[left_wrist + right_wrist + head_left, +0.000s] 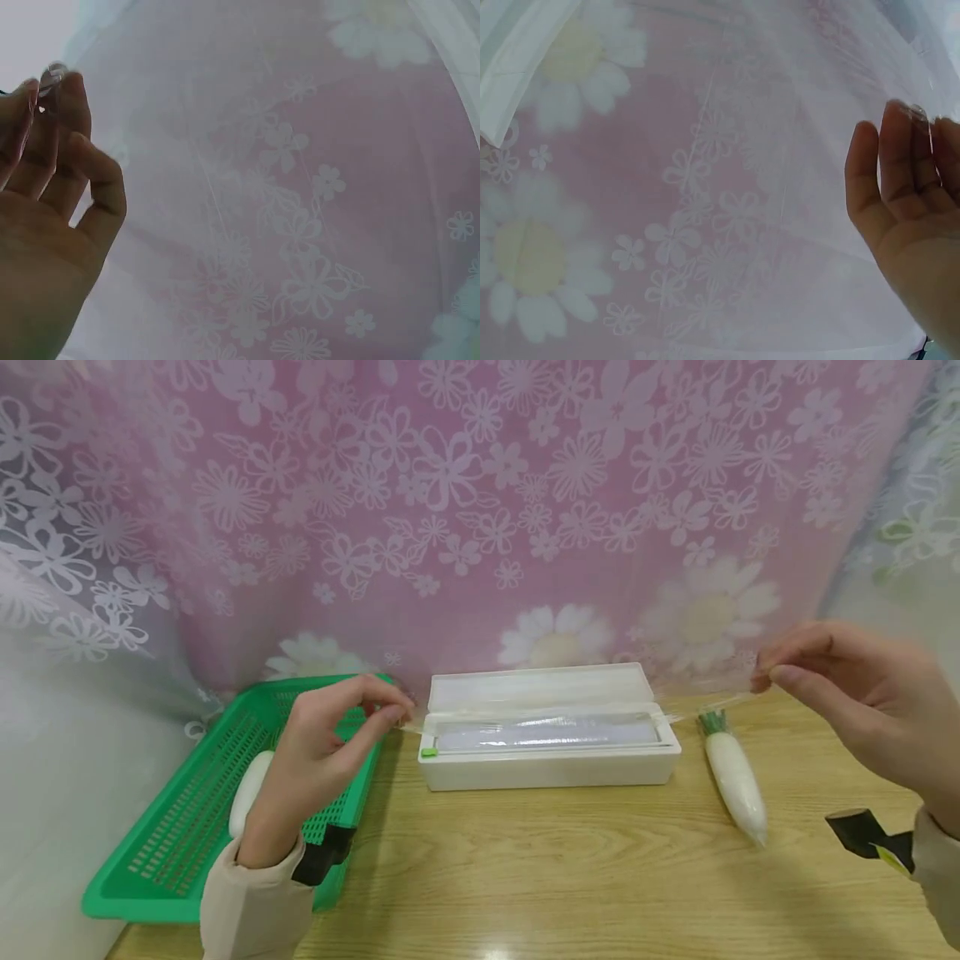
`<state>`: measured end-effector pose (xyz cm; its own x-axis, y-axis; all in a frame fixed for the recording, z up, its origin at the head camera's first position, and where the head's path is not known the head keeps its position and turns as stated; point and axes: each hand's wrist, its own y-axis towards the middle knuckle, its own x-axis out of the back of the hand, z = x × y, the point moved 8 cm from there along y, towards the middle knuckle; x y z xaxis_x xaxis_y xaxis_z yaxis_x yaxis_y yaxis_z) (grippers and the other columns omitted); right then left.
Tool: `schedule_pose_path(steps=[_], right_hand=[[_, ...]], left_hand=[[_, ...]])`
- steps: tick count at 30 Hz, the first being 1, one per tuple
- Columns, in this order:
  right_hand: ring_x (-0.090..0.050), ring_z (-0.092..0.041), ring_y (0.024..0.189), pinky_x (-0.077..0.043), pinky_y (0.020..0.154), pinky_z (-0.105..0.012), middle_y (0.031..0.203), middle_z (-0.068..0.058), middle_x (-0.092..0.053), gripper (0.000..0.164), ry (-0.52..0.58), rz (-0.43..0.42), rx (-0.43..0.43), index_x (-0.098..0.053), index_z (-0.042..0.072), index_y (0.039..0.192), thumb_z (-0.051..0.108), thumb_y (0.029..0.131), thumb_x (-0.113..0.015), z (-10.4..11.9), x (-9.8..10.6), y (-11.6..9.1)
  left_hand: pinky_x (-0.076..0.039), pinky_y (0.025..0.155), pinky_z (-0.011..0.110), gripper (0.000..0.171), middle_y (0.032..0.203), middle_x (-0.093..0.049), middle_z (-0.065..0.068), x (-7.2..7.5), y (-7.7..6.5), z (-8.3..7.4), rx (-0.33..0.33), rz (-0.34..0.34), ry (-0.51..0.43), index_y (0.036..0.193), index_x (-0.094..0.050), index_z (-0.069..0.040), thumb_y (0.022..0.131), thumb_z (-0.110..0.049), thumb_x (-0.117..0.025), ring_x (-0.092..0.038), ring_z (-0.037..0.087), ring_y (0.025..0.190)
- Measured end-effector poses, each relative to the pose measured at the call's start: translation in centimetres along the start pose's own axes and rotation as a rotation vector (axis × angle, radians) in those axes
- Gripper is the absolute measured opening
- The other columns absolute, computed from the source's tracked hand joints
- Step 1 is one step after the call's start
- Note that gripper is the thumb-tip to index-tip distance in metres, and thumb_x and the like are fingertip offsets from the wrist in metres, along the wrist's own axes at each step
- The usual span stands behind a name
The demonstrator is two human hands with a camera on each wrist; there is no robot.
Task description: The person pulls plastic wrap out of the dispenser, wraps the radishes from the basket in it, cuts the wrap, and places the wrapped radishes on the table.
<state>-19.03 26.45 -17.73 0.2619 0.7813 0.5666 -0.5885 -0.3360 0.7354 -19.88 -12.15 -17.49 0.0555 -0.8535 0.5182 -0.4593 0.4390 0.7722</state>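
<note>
Between thumb and fingers my left hand [326,756] pinches one corner of a clear sheet of plastic wrap [726,699]. The opposite corner is pinched by my right hand [862,706], far to the right. The film stretches between the hands above a white wrap dispenser box [551,773], whose lid [536,689] stands raised at the back. A roll of wrap [547,734] lies inside it. In the left wrist view, the left fingertips [73,84] meet on the film; the right fingertips [894,112] do likewise in the right wrist view.
A white radish [737,785] with short green stems lies on the wooden table [540,868], right of the box. Another radish [250,792], partly behind my left wrist, lies in a green basket [150,910]. A pink flowered curtain [480,543] hangs behind.
</note>
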Motion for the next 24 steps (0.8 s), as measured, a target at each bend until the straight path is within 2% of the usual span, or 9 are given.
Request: schedule_pose_path(steps=[1, 4, 7, 9, 12, 14, 18, 21, 24], right_hand=[[-0.062, -0.01, 0.092, -0.048, 0.083, -0.013, 0.099, -0.003, -0.065, 0.017, -0.009, 0.024, 0.005, -0.064, -0.009, 0.1, -0.02, 0.096, -0.052, -0.1, -0.1, -0.6], [-0.06, -0.014, 0.093, -0.046, 0.085, -0.015, 0.099, -0.006, -0.064, 0.02, 0.076, 0.096, 0.038, -0.064, -0.009, 0.102, -0.022, 0.095, -0.05, -0.4, -0.2, -2.2], [-0.058, -0.016, 0.096, -0.044, 0.088, -0.017, 0.101, -0.008, -0.064, 0.017, 0.229, 0.169, 0.065, -0.063, -0.01, 0.103, -0.019, 0.097, -0.05, -0.6, -0.5, -3.8], [-0.057, -0.017, 0.098, -0.043, 0.086, -0.02, 0.103, -0.009, -0.064, 0.021, 0.339, 0.246, 0.096, -0.062, -0.009, 0.105, -0.023, 0.094, -0.05, -0.6, -1.0, -4.7], [-0.056, -0.017, 0.096, -0.043, 0.078, -0.025, 0.106, -0.007, -0.063, 0.036, 0.49, 0.405, 0.14, -0.061, -0.005, 0.108, -0.032, 0.086, -0.05, -0.2, -2.2, -6.0], [-0.056, -0.018, 0.092, -0.042, 0.071, -0.027, 0.105, -0.008, -0.061, 0.043, 0.605, 0.509, 0.17, -0.059, -0.003, 0.108, -0.035, 0.081, -0.048, 0.3, -3.2, -6.7], [-0.054, -0.017, 0.083, -0.041, 0.063, -0.026, 0.097, -0.005, -0.054, 0.044, 0.72, 0.655, 0.202, -0.055, 0.001, 0.106, -0.033, 0.079, -0.048, 1.6, -5.3, -7.8], [-0.053, -0.013, 0.08, -0.041, 0.06, -0.024, 0.09, -0.004, -0.048, 0.039, 0.746, 0.729, 0.224, -0.052, 0.002, 0.104, -0.03, 0.081, -0.05, 2.3, -6.9, -9.0], [-0.051, -0.008, 0.08, -0.042, 0.061, -0.023, 0.086, -0.003, -0.045, 0.036, 0.746, 0.812, 0.17, -0.051, 0.006, 0.104, -0.025, 0.086, -0.054, 2.3, -8.5, -10.5]], left_hand=[[-0.048, 0.069, 0.024, 0.02, 0.091, -0.071, 0.004, -0.1, -0.4, -0.1, 0.0, 0.031, -0.044, 0.099, -0.071, -0.003, 0.09, 0.014, -0.066, -0.061, 0.013, 0.076], [-0.048, 0.068, 0.026, 0.009, 0.091, -0.07, 0.001, -0.6, -1.4, -0.6, -0.033, 0.137, -0.135, 0.1, -0.07, -0.007, 0.1, -0.002, -0.063, -0.059, 0.012, 0.076], [-0.049, 0.068, 0.026, 0.01, 0.092, -0.069, -0.001, -1.6, -2.4, -1.0, -0.046, 0.275, -0.23, 0.1, -0.068, -0.011, 0.103, -0.014, -0.059, -0.059, 0.012, 0.077], [-0.049, 0.068, 0.026, 0.009, 0.092, -0.067, -0.001, -2.3, -3.2, -1.2, -0.049, 0.36, -0.283, 0.102, -0.066, -0.012, 0.102, -0.005, -0.06, -0.058, 0.012, 0.077], [-0.051, 0.07, 0.026, 0.02, 0.094, -0.066, -0.001, -3.3, -4.5, -1.3, -0.029, 0.466, -0.341, 0.103, -0.064, -0.012, 0.097, 0.007, -0.061, -0.06, 0.012, 0.08], [-0.052, 0.072, 0.026, 0.023, 0.095, -0.066, 0.0, -3.9, -5.4, -1.3, -0.002, 0.534, -0.372, 0.104, -0.065, -0.012, 0.096, 0.009, -0.061, -0.06, 0.012, 0.082], [-0.053, 0.076, 0.024, 0.018, 0.095, -0.067, -0.001, -5.4, -7.4, -1.3, 0.023, 0.678, -0.378, 0.103, -0.066, -0.011, 0.097, 0.006, -0.062, -0.061, 0.007, 0.085], [-0.052, 0.078, 0.019, 0.013, 0.094, -0.067, -0.004, -6.5, -8.8, -1.3, 0.018, 0.759, -0.312, 0.1, -0.068, -0.012, 0.098, 0.0, -0.063, -0.059, 0.001, 0.086], [-0.048, 0.078, 0.013, 0.01, 0.092, -0.067, -0.009, -7.8, -10.2, -1.2, 0.046, 0.832, -0.249, 0.096, -0.069, -0.014, 0.1, -0.006, -0.064, -0.056, -0.007, 0.086]])
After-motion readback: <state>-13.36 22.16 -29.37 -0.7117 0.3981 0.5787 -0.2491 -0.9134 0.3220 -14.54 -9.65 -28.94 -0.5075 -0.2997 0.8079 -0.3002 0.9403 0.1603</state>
